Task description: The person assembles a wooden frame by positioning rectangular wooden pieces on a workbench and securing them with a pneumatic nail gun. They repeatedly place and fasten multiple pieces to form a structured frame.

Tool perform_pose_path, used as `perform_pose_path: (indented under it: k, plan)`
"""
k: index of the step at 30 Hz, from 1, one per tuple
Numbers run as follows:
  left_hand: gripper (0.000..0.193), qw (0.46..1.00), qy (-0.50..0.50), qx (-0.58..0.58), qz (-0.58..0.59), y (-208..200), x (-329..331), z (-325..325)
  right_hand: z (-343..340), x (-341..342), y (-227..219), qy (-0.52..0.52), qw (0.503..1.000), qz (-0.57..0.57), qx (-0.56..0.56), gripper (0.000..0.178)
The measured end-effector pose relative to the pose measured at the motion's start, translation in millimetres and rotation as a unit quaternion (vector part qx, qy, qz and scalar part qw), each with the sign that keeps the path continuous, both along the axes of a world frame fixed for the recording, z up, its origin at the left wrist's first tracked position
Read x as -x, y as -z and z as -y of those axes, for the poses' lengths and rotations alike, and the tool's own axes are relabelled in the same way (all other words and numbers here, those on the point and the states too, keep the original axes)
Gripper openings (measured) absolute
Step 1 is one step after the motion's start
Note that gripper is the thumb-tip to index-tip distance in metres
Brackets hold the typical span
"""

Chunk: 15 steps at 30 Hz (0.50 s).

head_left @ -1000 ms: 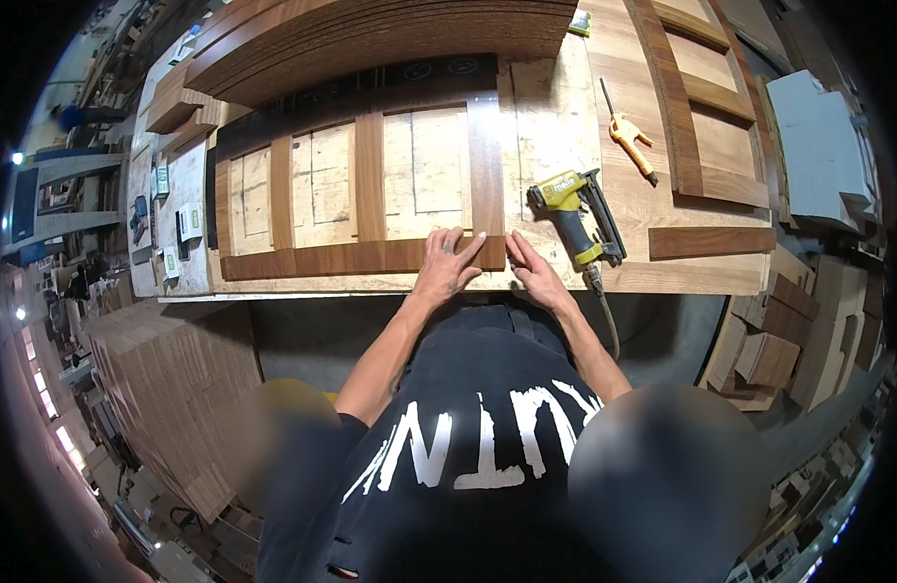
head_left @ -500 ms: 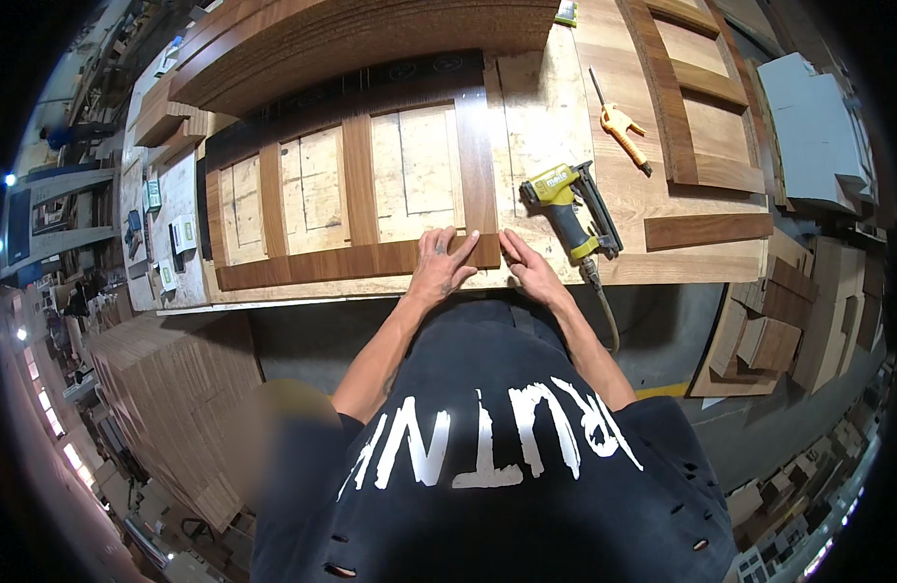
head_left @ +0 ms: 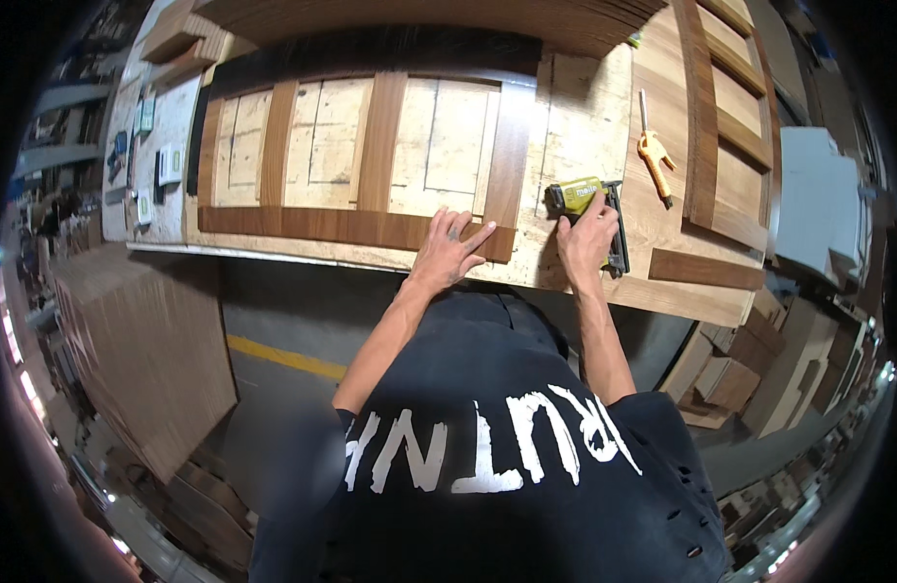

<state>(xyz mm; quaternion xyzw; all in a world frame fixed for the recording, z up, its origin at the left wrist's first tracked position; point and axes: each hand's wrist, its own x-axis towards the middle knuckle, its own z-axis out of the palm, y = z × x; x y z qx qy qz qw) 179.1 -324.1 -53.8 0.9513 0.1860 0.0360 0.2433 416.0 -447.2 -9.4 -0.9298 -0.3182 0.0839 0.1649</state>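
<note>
A brown wooden frame (head_left: 381,146) with several upright slats lies flat on the workbench (head_left: 555,97). My left hand (head_left: 447,255) rests on its near rail (head_left: 312,223), close to the right corner, with the fingers spread. To the right of the frame, my right hand (head_left: 586,238) is around the handle of a green and black pneumatic nail gun (head_left: 577,193). The palm and fingers cover most of the handle. Beyond the nail gun lies an orange air blow gun (head_left: 655,160) with a thin metal nozzle, touched by neither hand.
A stack of boards (head_left: 429,17) stands along the far side of the bench. Another slatted frame (head_left: 706,117) and a loose wooden strip (head_left: 706,268) lie at the right. Small boxes (head_left: 171,163) sit at the left end. Stacked panels (head_left: 138,330) stand on the floor below left.
My right hand has left the frame's corner and moved right onto the nail gun. My left hand stays on the near rail. The whole view has shifted and turned slightly.
</note>
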Motion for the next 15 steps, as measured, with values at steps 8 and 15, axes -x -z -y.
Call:
perform_pose_path:
  k: [8, 15]
  plan:
    - [0.067, 0.998, -0.019, 0.040, -0.033, -5, 0, -1, 10, -27, -2, 0.041, 0.984, -0.161, -0.059, 0.082]
    - [0.068, 0.999, -0.027, 0.032, -0.027, 1, 3, -1, 7, -6, -70, 0.012, 0.915, -0.398, 0.070, 0.046]
